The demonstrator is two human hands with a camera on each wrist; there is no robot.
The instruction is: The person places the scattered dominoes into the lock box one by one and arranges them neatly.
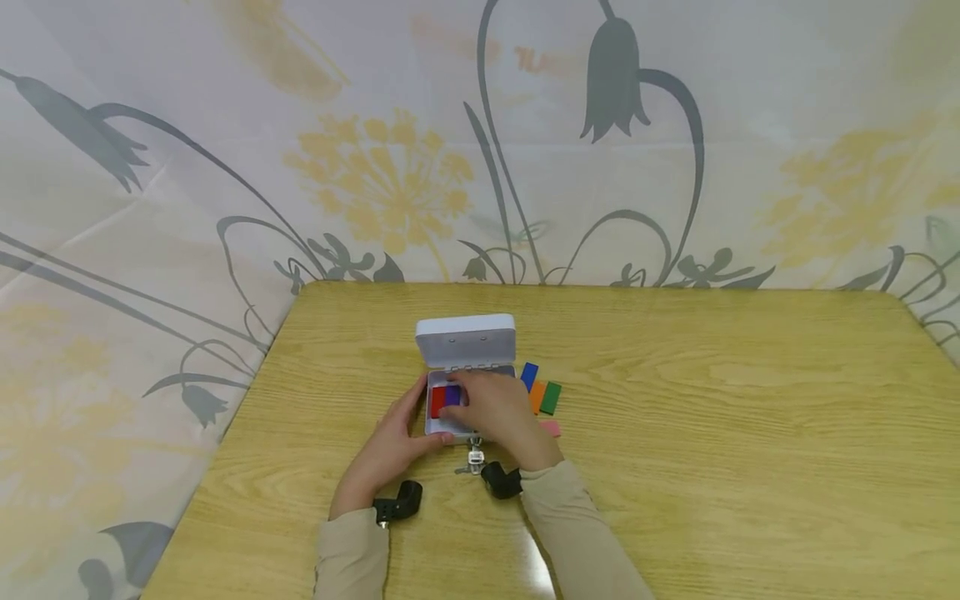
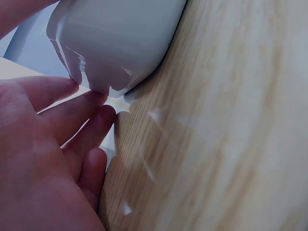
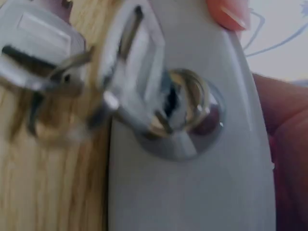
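Observation:
A small white lockable box (image 2: pixel 115 38) stands on the table with its hinged lid (image 1: pixel 467 342) raised. My left hand (image 1: pixel 390 446) grips its left end, thumb along the front wall and fingertips touching the rear corner. Over the box, my right hand (image 1: pixel 498 408) reaches down inside. Its thumb and index finger pinch a purple block (image 1: pixel 452 394) at the two ends. Against that block lies a red block (image 1: pixel 437 402). The right hand covers the right part of the box. Keys (image 1: pixel 476 457) hang from the round lock (image 3: pixel 183 139) on the front.
To the right of the box lie loose blue (image 1: pixel 529 377), orange (image 1: pixel 537 396) and green blocks (image 1: pixel 551 398). A pink block (image 1: pixel 551 428), partly hidden by the right hand, is nearer the front. A patterned curtain (image 1: pixel 540 167) hangs behind the wood-grain table (image 1: pixel 750 433).

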